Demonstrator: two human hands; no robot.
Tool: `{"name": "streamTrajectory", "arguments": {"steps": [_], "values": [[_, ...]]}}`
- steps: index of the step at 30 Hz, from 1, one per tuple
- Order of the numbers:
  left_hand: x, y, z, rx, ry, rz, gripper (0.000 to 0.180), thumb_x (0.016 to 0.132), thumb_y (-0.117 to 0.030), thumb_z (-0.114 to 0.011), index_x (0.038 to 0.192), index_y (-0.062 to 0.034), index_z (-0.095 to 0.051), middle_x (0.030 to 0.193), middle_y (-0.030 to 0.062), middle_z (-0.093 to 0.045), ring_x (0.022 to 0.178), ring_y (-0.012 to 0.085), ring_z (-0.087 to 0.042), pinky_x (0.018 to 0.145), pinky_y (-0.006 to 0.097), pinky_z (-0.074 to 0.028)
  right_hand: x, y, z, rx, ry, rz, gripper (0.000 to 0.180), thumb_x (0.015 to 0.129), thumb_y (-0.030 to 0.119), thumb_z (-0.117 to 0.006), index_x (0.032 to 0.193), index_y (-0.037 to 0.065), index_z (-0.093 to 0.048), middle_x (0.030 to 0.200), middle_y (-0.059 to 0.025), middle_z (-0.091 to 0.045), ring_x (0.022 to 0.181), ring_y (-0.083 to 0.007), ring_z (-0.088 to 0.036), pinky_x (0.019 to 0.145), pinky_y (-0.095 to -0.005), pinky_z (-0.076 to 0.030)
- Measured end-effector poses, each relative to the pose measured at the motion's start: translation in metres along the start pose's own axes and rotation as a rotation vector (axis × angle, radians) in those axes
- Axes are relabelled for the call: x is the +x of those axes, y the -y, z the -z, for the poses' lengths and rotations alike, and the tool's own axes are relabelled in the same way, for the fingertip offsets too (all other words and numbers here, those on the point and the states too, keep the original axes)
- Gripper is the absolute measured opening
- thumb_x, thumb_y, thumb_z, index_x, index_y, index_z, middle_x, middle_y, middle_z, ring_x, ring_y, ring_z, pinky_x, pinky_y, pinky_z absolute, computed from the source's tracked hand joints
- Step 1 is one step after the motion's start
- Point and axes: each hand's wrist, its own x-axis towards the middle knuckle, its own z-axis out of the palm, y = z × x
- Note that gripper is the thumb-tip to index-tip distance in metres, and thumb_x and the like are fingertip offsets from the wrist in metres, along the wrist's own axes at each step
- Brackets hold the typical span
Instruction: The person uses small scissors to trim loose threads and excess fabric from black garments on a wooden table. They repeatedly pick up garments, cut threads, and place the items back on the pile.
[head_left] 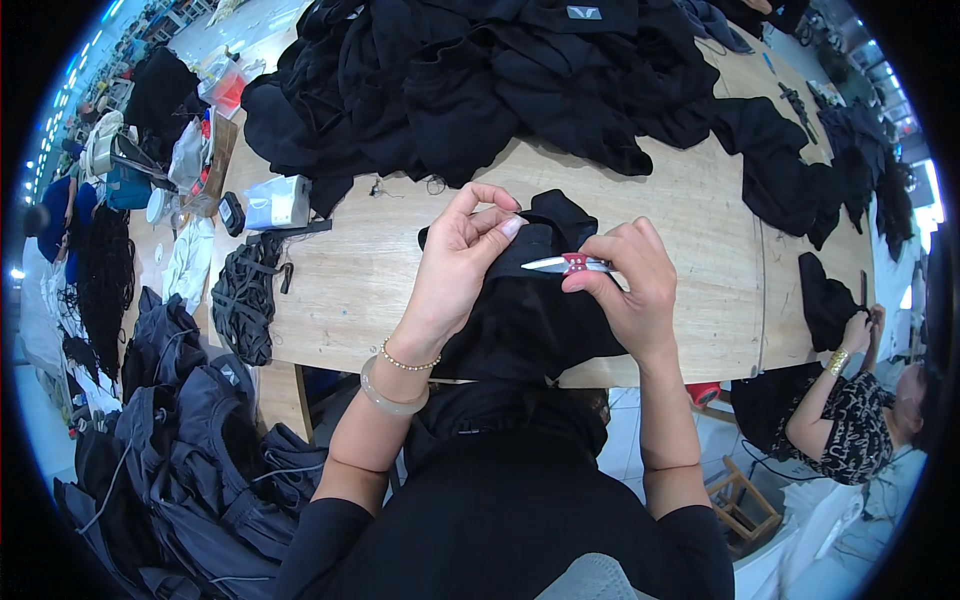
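Observation:
A black garment lies bunched at the near edge of the table, in front of my body. Over its upper left part, my left hand is closed in a pinch, thumb against fingertips. What sits in that pinch is too small to make out. My right hand grips small thread snips with a red middle and silver blades. Their tip points left, above the garment and just below my left fingertips.
A large heap of black garments covers the table's far side. To the left are coiled dark straps, a plastic-wrapped pack and a cardboard box. Dark grey garments pile up lower left. Another person handles black cloth at right.

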Motion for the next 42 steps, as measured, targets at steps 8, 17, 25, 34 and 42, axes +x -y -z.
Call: {"name": "streamTrajectory", "arguments": {"steps": [8, 17, 25, 34, 42], "values": [[-0.004, -0.001, 0.011, -0.077, -0.023, 0.09, 0.02, 0.095, -0.001, -0.062, 0.113, -0.0052, -0.055, 0.103, 0.0044, -0.061, 0.096, 0.0066, -0.057, 0.085, 0.022, -0.047, -0.011, -0.001, -0.032, 0.478, 0.09, -0.518, 0.079, 0.065, 0.031, -0.092, 0.129, 0.008, -0.05, 0.107, -0.0033, -0.053, 0.095, -0.0128, -0.05, 0.081, -0.028, -0.043], [-0.04, 0.012, 0.161, 1.464, -0.309, -0.229, 0.041, 0.081, 0.011, -0.056, 0.119, -0.0033, -0.063, 0.101, 0.009, -0.064, 0.093, 0.0217, -0.062, 0.087, 0.032, -0.05, -0.076, -0.073, -0.041, -0.062, 0.092, -0.407, 0.02, 0.072, 0.003, -0.071, 0.09, 0.005, -0.061, 0.084, -0.0088, -0.062, 0.08, -0.027, -0.06, 0.073, -0.0365, -0.044], [-0.063, 0.035, 0.139, 0.937, -0.509, 0.11, 0.027, 0.092, -0.021, -0.07, 0.111, -0.0024, -0.064, 0.083, 0.0075, -0.065, 0.068, 0.0142, -0.061, 0.063, 0.029, -0.05, -0.114, -0.099, -0.022, 0.228, -0.285, -0.999, 0.019, 0.097, 0.021, -0.064, 0.092, 0.003, -0.067, 0.083, 0.0014, -0.062, 0.078, -0.0071, -0.051, 0.074, -0.0229, -0.042], [-0.038, 0.093, 0.081, 1.487, -0.417, -0.066, 0.059, 0.079, -0.027, -0.081, 0.121, 0.0026, -0.051, 0.086, 0.0167, -0.062, 0.075, 0.0285, -0.061, 0.073, 0.04, -0.052, -0.059, -0.08, -0.049, -0.324, 0.305, -0.806, 0.063, 0.072, 0.052, -0.081, 0.102, -0.002, -0.067, 0.097, -0.022, -0.071, 0.093, -0.039, -0.069, 0.079, -0.0449, -0.053], [-0.074, 0.062, 0.052, 0.914, -0.401, 0.106, 0.039, 0.09, -0.02, -0.071, 0.122, -0.0024, -0.057, 0.097, 0.0104, -0.063, 0.075, 0.0195, -0.061, 0.071, 0.034, -0.052, -0.082, -0.077, -0.041, -0.025, -0.032, -0.845, 0.038, 0.086, 0.034, -0.076, 0.1, 0.001, -0.062, 0.089, -0.0137, -0.07, 0.078, -0.0276, -0.068, 0.069, -0.0349, -0.05]]}}
